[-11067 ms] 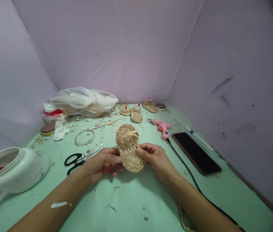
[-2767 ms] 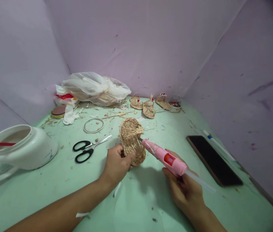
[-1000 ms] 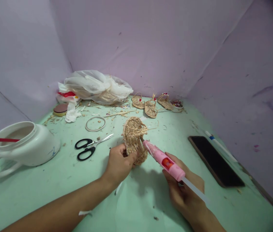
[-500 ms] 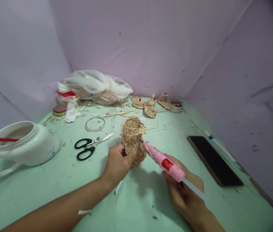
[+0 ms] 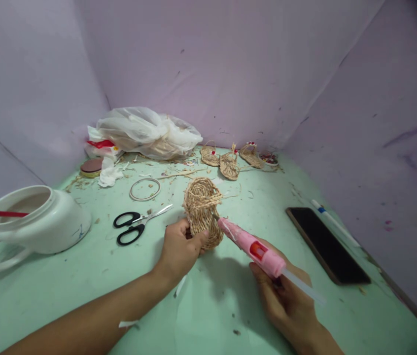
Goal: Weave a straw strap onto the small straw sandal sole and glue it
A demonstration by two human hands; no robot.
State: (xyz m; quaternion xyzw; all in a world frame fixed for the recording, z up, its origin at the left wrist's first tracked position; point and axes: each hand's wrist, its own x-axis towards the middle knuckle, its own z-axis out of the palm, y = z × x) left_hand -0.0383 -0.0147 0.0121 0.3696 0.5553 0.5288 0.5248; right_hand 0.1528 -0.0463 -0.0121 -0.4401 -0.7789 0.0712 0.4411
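Observation:
A small woven straw slipper point(image 5: 201, 195) with a braided strap across it is tilted up over the table in the head view. My left hand point(image 5: 183, 244) pinches its lower end, thumb on the top face. In my right hand point(image 5: 289, 296) is a pink hot glue gun point(image 5: 243, 237), fingers wrapped round its handle. A clear glue stick point(image 5: 302, 286) sticks out of its back end. The gun's nozzle points at the slipper's middle, by the right edge; whether it touches cannot be made out.
Black-handled scissors point(image 5: 136, 228) and a ring point(image 5: 145, 189) lie left of the slipper. A white pot point(image 5: 60, 222) stands far left, a phone point(image 5: 325, 244) and a pen point(image 5: 336, 224) right. Several small slippers point(image 5: 228, 166) and a plastic bag point(image 5: 149, 130) are along the back wall.
The glue gun's back end and my right hand have shifted very slightly right. My left hand and the slipper are nearly still.

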